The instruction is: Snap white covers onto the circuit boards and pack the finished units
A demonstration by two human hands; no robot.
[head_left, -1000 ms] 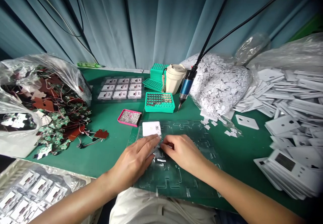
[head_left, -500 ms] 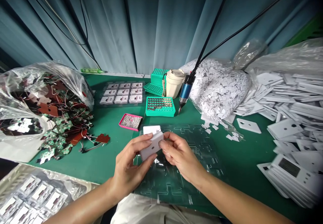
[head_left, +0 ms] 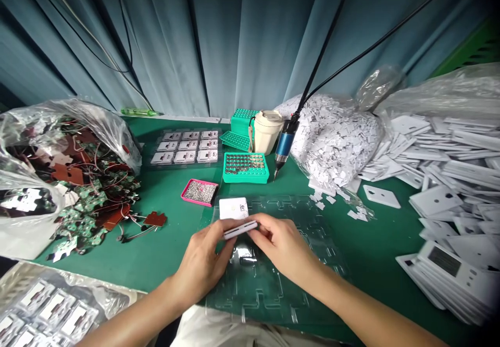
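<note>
My left hand and my right hand both pinch a thin white plastic casing, held nearly flat and edge-on just above a clear plastic blister tray. A second white casing sits in the tray's far left pocket, just beyond my fingers. A small dark part lies in the tray below the held casing.
A pink dish of screws, a green tray of button cells, a hanging blue electric screwdriver and a cream cup stand behind. A bag of circuit boards lies left; white casing piles fill the right.
The casing lay on the tray under my fingers, was lifted and tilted face-up half a second ago, and is now turned flat, edge toward me, lower over the tray.
</note>
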